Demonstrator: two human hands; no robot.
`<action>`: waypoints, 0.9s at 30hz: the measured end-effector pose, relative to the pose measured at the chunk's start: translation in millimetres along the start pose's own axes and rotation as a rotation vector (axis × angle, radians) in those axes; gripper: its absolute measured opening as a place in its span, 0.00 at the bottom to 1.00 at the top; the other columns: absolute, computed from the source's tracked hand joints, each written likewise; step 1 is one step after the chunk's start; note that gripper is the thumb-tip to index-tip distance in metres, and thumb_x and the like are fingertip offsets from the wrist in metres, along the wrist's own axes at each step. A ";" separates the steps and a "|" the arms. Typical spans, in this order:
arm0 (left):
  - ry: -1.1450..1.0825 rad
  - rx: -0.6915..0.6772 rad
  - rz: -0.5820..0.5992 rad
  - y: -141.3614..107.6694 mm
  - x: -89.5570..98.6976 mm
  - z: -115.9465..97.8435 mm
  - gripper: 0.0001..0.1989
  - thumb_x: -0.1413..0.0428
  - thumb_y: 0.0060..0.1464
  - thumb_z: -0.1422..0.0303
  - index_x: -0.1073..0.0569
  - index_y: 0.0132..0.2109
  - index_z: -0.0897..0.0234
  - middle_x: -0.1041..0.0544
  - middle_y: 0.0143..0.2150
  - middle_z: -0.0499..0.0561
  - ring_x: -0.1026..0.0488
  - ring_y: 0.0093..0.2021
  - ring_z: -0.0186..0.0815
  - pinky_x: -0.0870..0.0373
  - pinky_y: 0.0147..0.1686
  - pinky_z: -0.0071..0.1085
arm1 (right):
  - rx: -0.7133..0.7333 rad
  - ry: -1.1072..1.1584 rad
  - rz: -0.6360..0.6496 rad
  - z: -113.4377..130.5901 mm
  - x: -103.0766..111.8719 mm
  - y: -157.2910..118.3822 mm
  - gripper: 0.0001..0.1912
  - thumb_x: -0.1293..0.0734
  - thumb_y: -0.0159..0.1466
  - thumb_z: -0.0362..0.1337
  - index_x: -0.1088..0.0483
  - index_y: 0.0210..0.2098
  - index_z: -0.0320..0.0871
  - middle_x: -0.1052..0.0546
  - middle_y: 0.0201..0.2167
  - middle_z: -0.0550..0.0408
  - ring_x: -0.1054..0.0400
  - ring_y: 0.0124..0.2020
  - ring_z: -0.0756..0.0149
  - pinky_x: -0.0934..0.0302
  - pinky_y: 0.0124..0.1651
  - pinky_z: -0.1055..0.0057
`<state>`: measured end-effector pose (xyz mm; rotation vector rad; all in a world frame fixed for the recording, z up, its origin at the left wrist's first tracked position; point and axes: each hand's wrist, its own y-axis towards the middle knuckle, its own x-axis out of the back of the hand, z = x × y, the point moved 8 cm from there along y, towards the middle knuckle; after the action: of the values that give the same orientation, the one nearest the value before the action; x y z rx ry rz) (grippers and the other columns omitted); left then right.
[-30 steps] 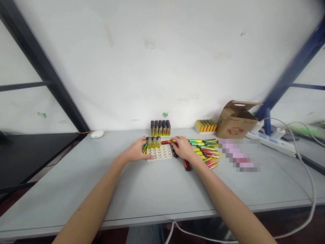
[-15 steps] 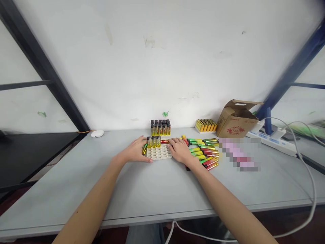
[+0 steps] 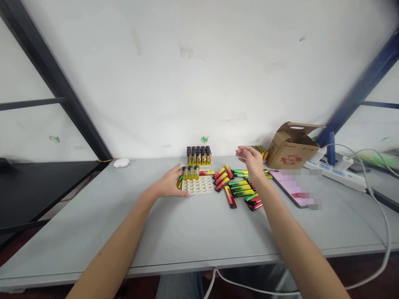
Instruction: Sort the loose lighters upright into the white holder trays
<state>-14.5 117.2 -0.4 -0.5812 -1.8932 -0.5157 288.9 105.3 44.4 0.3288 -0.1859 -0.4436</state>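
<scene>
My left hand (image 3: pixel 170 182) is at the left side of a white perforated tray (image 3: pixel 199 187), its thumb along the front corner and its fingers curving round the back left, holding it. Three yellow lighters (image 3: pixel 190 173) with black tops stand upright in the tray's back row. A green-yellow lighter (image 3: pixel 179 181) shows between that hand and the tray. My right hand (image 3: pixel 252 160) is raised off the table with loosely bent fingers apart and nothing visible in them. Below and left of it lie several loose red, green and yellow lighters (image 3: pixel 243 189).
Behind the tray stands a block of upright lighters (image 3: pixel 198 156). Another tray of orange lighters (image 3: pixel 264 153) is partly hidden by my right hand, next to an opened cardboard box (image 3: pixel 291 149). A phone (image 3: pixel 291 187), a power strip (image 3: pixel 336 174) and white cables are at right; a white device (image 3: pixel 121 162) at left.
My right hand has lifted from the tray's right side and moved right and back, uncovering the loose lighters. My left hand stays at the tray.
</scene>
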 end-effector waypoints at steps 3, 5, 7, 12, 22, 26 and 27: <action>0.012 0.003 0.015 -0.6 -1.2 0.3 0.43 0.37 0.36 0.43 0.30 0.56 0.65 0.41 0.67 0.62 0.55 0.70 0.58 0.44 0.64 0.50 | 0.027 -0.140 0.283 12.9 -3.9 -8.3 0.17 0.39 0.62 0.41 0.28 0.46 0.42 0.22 0.43 0.47 0.26 0.44 0.60 0.33 0.48 0.62; 0.007 -0.002 0.016 -1.4 -1.5 0.6 0.43 0.38 0.37 0.43 0.30 0.57 0.64 0.41 0.67 0.61 0.53 0.69 0.58 0.43 0.64 0.48 | 0.125 -0.342 0.643 19.7 -11.1 -31.6 0.17 0.37 0.62 0.42 0.27 0.48 0.46 0.23 0.48 0.50 0.28 0.49 0.59 0.34 0.51 0.61; -0.008 -0.019 0.008 -2.0 -1.4 0.4 0.43 0.38 0.38 0.44 0.31 0.58 0.63 0.41 0.67 0.59 0.49 0.68 0.59 0.42 0.63 0.47 | 0.221 -0.580 0.841 17.0 -0.3 -55.4 0.17 0.34 0.60 0.41 0.26 0.48 0.49 0.24 0.51 0.53 0.30 0.52 0.56 0.35 0.53 0.61; -0.031 -0.030 -0.004 -1.7 -1.3 2.2 0.43 0.37 0.38 0.44 0.30 0.58 0.63 0.39 0.66 0.60 0.48 0.68 0.59 0.42 0.64 0.48 | 0.410 -0.995 0.777 1.2 45.9 -79.1 0.16 0.29 0.51 0.33 0.22 0.40 0.52 0.28 0.56 0.52 0.43 0.64 0.45 0.44 0.61 0.48; -0.053 -0.017 0.022 -2.2 -4.2 6.9 0.45 0.38 0.39 0.43 0.33 0.61 0.62 0.48 0.71 0.59 0.50 0.69 0.56 0.44 0.65 0.47 | 0.302 -0.995 0.604 -9.4 66.9 -53.4 0.14 0.38 0.64 0.46 0.23 0.43 0.52 0.20 0.45 0.52 0.27 0.45 0.53 0.34 0.46 0.60; -0.088 -0.066 0.009 -1.5 -4.2 -1.9 0.45 0.37 0.39 0.45 0.34 0.62 0.60 0.43 0.69 0.56 0.48 0.68 0.56 0.41 0.64 0.45 | 0.290 -1.054 0.474 -14.8 57.9 -31.7 0.17 0.41 0.65 0.48 0.24 0.42 0.50 0.19 0.40 0.52 0.26 0.39 0.55 0.35 0.38 0.65; -0.095 -0.075 0.006 -1.6 -4.1 -4.3 0.45 0.37 0.39 0.45 0.34 0.62 0.60 0.42 0.68 0.56 0.46 0.68 0.56 0.40 0.63 0.45 | 0.313 -1.068 0.466 -16.0 51.4 -28.3 0.17 0.41 0.65 0.48 0.23 0.41 0.49 0.19 0.38 0.51 0.26 0.39 0.55 0.36 0.38 0.65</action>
<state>-10.9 112.8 -2.8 -0.6710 -1.9675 -0.5662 327.5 62.5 25.0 0.3138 -1.3551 -0.0827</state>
